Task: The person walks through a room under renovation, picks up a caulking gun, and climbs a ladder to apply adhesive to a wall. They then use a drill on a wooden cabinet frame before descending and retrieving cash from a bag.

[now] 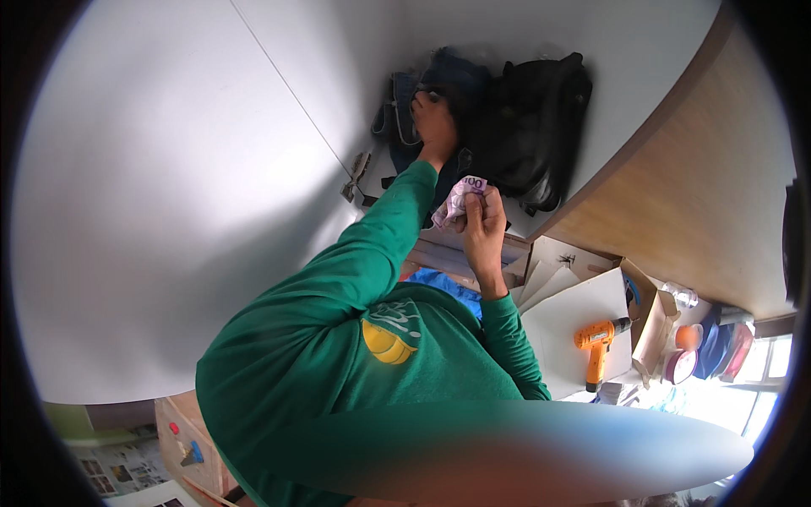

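My left hand (434,121) reaches up to some dark blue denim cloth (404,106) inside a white cabinet. Its fingers curl in against the denim, and their tips are partly hidden. Lower down and closer to me, my right hand (483,226) pinches a crumpled purple-and-white banknote (460,199) between thumb and fingers. A black bag (528,118) with straps sits right beside the denim. Deep shade in the cabinet hides the folds between cloth and bag.
A white cabinet door (169,203) with a metal hinge (351,186) stands at the left. To the right, an orange drill (597,345) lies on a white board (553,338), near an open cardboard box (650,317). A wooden drawer unit (182,427) stands at the lower left.
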The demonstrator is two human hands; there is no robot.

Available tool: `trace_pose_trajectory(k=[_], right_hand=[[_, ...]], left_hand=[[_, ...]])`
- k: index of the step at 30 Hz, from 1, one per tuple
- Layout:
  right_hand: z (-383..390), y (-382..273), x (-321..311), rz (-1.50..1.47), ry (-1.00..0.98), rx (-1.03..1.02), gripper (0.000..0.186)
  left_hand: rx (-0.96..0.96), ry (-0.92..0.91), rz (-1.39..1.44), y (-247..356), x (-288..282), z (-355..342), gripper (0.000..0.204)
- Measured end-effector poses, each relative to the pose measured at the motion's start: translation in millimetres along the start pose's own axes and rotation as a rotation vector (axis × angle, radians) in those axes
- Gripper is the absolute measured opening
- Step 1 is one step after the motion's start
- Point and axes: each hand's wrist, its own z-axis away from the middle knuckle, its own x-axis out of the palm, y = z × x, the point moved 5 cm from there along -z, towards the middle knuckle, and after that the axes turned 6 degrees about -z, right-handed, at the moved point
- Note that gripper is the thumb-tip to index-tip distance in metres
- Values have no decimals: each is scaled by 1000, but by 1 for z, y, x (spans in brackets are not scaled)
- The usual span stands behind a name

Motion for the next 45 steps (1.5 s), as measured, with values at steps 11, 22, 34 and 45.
trace_pose_trajectory(k=[11, 22, 34, 45], right_hand=[[25, -2, -20, 14, 31, 97, 10], [17, 22, 25, 120, -162, 196, 12], [72, 33, -41, 248, 109, 255, 11], [97, 52, -26, 232, -206, 424, 16]], left_hand=[[56, 4, 471, -41, 43, 10, 28], [105, -307, 218, -11, 24, -15, 40], [8, -178, 159, -55, -53, 0, 53], [735, -79, 184, -15, 63, -42, 52]])
